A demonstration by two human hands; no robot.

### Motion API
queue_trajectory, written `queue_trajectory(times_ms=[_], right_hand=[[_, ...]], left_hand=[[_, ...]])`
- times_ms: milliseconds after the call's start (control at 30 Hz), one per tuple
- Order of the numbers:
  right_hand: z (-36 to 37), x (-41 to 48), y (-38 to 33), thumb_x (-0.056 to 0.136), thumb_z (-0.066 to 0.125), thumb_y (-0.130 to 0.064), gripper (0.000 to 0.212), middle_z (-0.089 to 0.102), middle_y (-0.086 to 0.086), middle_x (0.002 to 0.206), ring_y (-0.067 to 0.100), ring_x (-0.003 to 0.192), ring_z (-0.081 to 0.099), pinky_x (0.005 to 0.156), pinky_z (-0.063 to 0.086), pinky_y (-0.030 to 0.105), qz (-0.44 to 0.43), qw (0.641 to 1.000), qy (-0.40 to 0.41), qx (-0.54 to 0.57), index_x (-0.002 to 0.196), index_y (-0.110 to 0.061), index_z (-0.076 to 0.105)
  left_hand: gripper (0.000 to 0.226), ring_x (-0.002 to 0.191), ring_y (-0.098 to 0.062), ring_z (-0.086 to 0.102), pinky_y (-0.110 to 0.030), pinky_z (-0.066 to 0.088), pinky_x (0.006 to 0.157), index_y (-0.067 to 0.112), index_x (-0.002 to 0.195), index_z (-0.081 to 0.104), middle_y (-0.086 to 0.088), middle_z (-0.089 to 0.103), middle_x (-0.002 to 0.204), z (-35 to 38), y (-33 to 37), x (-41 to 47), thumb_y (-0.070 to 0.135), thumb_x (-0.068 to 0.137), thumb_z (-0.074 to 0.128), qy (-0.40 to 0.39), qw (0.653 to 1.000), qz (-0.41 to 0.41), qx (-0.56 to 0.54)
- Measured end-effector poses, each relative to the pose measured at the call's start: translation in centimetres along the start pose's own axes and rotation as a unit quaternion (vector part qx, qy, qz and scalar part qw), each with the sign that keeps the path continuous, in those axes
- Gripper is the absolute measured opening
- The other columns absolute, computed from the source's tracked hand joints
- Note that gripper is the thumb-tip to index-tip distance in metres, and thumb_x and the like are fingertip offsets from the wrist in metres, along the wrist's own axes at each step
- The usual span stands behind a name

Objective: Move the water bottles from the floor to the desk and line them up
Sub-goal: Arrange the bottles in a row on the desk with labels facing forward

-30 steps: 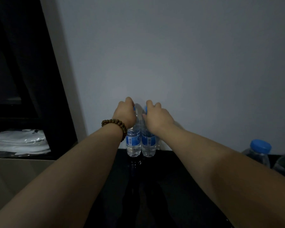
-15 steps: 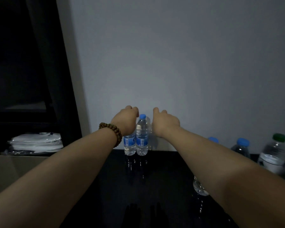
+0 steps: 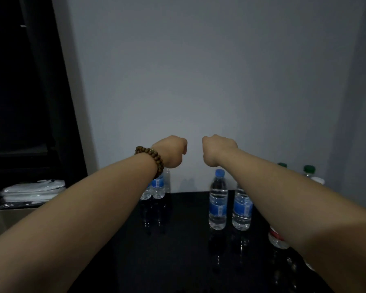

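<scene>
desk gap (image 3: 188,229) between left bottles (image 3: 158,186), right bottles (image 3: 218,205), wall (image 3: 199,81) behind

On my feed both forearms are bare. Behind the left hand (image 3: 170,152), at nine o'clock from centre, sits a bracelet (image 3: 151,157) of round brown beads.

Far blue-label bottle pair (image 3: 157,187) stood upright, touching, on black desk (image 3: 178,240) below left hand (image 3: 171,151); near blue-label bottle pair (image 3: 218,203) stood upright below right hand (image 3: 217,149).
</scene>
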State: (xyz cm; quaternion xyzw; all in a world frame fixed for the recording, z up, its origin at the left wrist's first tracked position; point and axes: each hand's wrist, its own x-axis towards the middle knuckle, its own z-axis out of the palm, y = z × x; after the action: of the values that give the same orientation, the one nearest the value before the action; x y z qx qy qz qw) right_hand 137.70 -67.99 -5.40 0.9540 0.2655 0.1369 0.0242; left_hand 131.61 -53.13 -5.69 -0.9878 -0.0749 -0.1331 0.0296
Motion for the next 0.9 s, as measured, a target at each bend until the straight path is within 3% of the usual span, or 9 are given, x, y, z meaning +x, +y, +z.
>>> queue_trajectory(times_ms=[100, 300, 367, 433, 567, 700, 800, 900], right_hand=[[-0.2, -1.0, 2.5, 0.088, 0.052, -0.007, 0.027, 0.055, 0.005, 0.104, 0.026, 0.086, 0.057, 0.065, 0.043, 0.035, 0.024, 1.0, -0.014, -0.009, 0.113, -0.015, 0.06], [0.9, -1.7, 6.9, 0.086, 0.055, -0.004, 0.011, 0.057, 0.004, 0.099, 0.024, 0.082, 0.057, 0.07, 0.047, 0.036, 0.065, 0.996, -0.057, -0.011, 0.083, -0.014, 0.053], [1.6, -1.7, 8.1, 0.084, 0.059, -0.004, 0.011, 0.061, 0.006, 0.103, 0.024, 0.082, 0.058, 0.071, 0.047, 0.036, 0.076, 0.994, -0.076, -0.012, 0.09, -0.013, 0.06], [2.6, -1.6, 9.2, 0.086, 0.064, -0.009, 0.024, 0.062, 0.007, 0.115, 0.026, 0.092, 0.06, 0.074, 0.049, 0.035, 0.085, 0.992, -0.087, -0.012, 0.109, -0.014, 0.065], [5.2, -1.2, 11.0, 0.093, 0.066, -0.026, 0.046, 0.048, 0.015, 0.137, 0.031, 0.113, 0.058, 0.077, 0.047, 0.035, 0.113, 0.99, -0.084, 0.022, 0.135, -0.012, 0.053], [7.3, -0.4, 11.7, 0.101, 0.058, -0.024, 0.045, 0.052, 0.018, 0.139, 0.031, 0.117, 0.058, 0.086, 0.051, 0.033, 0.107, 0.985, -0.104, 0.083, 0.14, -0.006, 0.047], [8.3, 0.0, 11.6, 0.1, 0.06, -0.019, 0.037, 0.059, 0.016, 0.131, 0.029, 0.115, 0.06, 0.097, 0.052, 0.036, 0.094, 0.982, -0.134, 0.089, 0.132, -0.002, 0.056], [9.4, 0.5, 11.4, 0.095, 0.067, -0.016, 0.036, 0.061, 0.015, 0.126, 0.028, 0.109, 0.063, 0.092, 0.054, 0.036, 0.106, 0.98, -0.132, 0.1, 0.128, -0.003, 0.058]], left_hand=[[0.026, 0.107, -0.024, 0.06, -0.037, 0.055, 0.092, 0.017, 0.124, 0.06, -0.006, 0.059, 0.124, 0.2, 2.5, 0.5, 0.011, 0.1, 0.056, 0.0, 1.0, 0.026, 0.006], [0.03, 0.112, -0.025, 0.059, -0.033, 0.051, 0.089, 0.015, 0.13, 0.057, -0.009, 0.058, 0.13, 2.8, 6.2, 2.2, 0.025, 0.102, 0.057, -0.029, 0.999, 0.045, 0.003], [0.035, 0.113, -0.025, 0.058, -0.031, 0.048, 0.085, 0.014, 0.133, 0.054, -0.01, 0.057, 0.131, 3.8, 7.0, 2.7, 0.03, 0.103, 0.057, -0.034, 0.998, 0.047, -0.005], [0.041, 0.112, -0.025, 0.059, -0.031, 0.048, 0.084, 0.013, 0.136, 0.052, -0.01, 0.057, 0.131, 4.8, 7.8, 3.2, 0.035, 0.102, 0.059, -0.036, 0.998, 0.045, -0.016], [0.055, 0.112, -0.027, 0.059, -0.035, 0.05, 0.084, 0.011, 0.142, 0.047, -0.012, 0.052, 0.134, 6.7, 9.3, 4.2, 0.048, 0.102, 0.054, -0.04, 0.998, 0.032, -0.035], [0.054, 0.115, -0.029, 0.058, -0.034, 0.047, 0.08, 0.012, 0.144, 0.044, -0.013, 0.05, 0.137, 8.3, 10.5, 4.9, 0.044, 0.102, 0.053, -0.049, 0.998, 0.01, -0.043], [0.051, 0.109, -0.026, 0.06, -0.034, 0.049, 0.081, 0.015, 0.143, 0.046, -0.012, 0.056, 0.132, 9.4, 10.7, 5.0, 0.042, 0.101, 0.056, -0.078, 0.996, 0.026, -0.04], [0.038, 0.096, -0.024, 0.06, -0.036, 0.054, 0.08, 0.016, 0.132, 0.05, -0.012, 0.061, 0.12, 10.7, 10.5, 5.2, 0.038, 0.102, 0.055, -0.08, 0.994, 0.04, -0.057]])
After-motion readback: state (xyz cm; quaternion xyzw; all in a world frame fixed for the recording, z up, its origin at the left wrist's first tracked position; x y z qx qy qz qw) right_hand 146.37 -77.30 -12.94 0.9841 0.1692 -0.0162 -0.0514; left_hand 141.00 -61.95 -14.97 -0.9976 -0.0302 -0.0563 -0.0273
